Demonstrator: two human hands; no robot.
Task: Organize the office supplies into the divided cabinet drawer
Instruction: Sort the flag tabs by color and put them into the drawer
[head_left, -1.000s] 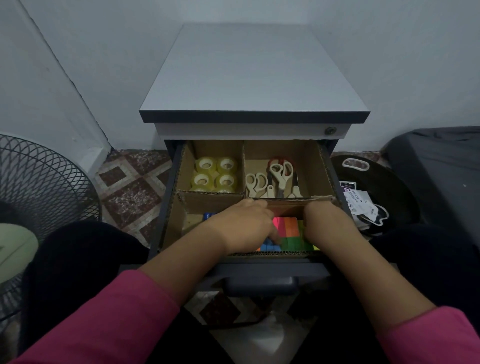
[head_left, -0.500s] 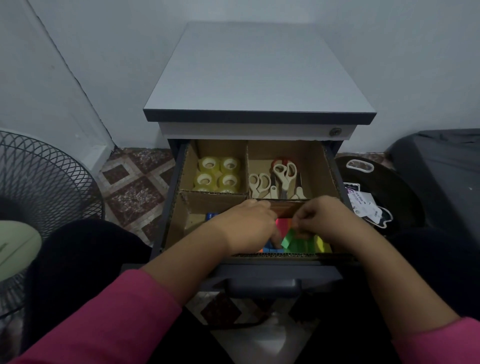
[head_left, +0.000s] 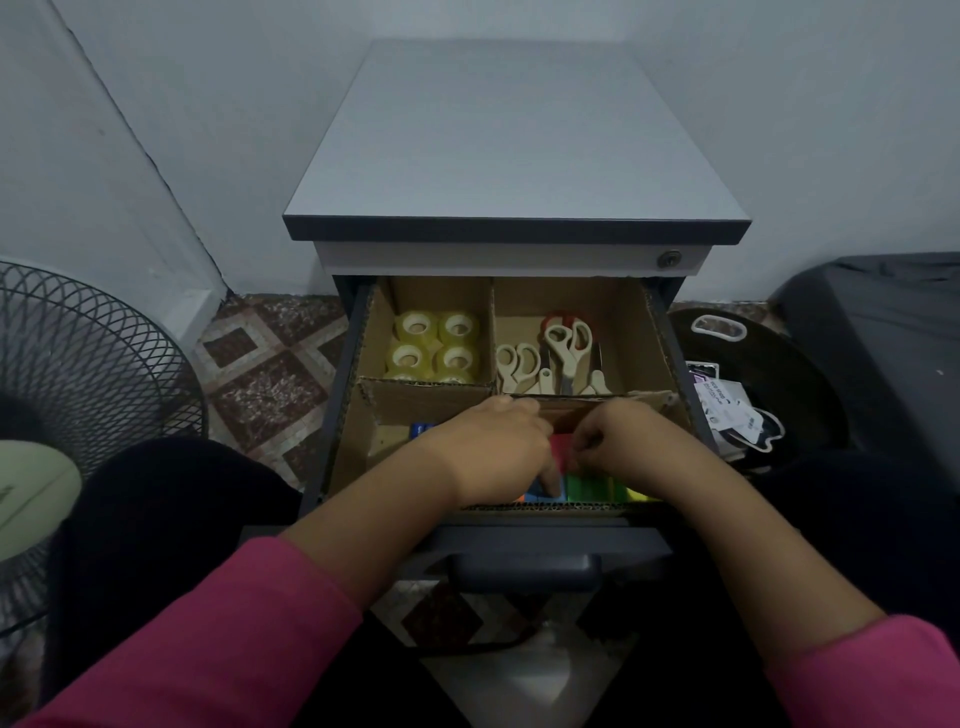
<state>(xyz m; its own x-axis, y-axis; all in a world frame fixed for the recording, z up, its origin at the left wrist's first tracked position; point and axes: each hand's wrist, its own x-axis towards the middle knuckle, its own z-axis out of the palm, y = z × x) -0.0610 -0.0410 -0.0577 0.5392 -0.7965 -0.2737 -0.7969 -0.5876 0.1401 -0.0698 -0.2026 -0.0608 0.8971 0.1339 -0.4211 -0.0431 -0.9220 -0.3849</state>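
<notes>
The open cabinet drawer (head_left: 524, 558) holds cardboard dividers (head_left: 431, 392). Several clear tape rolls (head_left: 434, 343) fill the back left section and several scissors (head_left: 556, 356) lie in the back right one. Bright sticky note pads (head_left: 592, 486) in red, green, blue and yellow sit in the front right section. My left hand (head_left: 493, 449) rests over the pads with fingers reaching down among them. My right hand (head_left: 618, 441) is beside it, its fingertips pinching a red pad (head_left: 562, 451). A small blue item (head_left: 421, 428) shows in the front left section.
A wire fan guard (head_left: 88, 374) stands at the left on the patterned tile floor (head_left: 260, 374). At the right a dark round tray (head_left: 769, 384) carries white tags and cards (head_left: 727, 410), beside a dark covered object (head_left: 883, 332). My dark-clad knees flank the drawer.
My right hand slid left from the drawer's right side to meet my left hand and took hold of a red pad; the green and yellow pads are now uncovered.
</notes>
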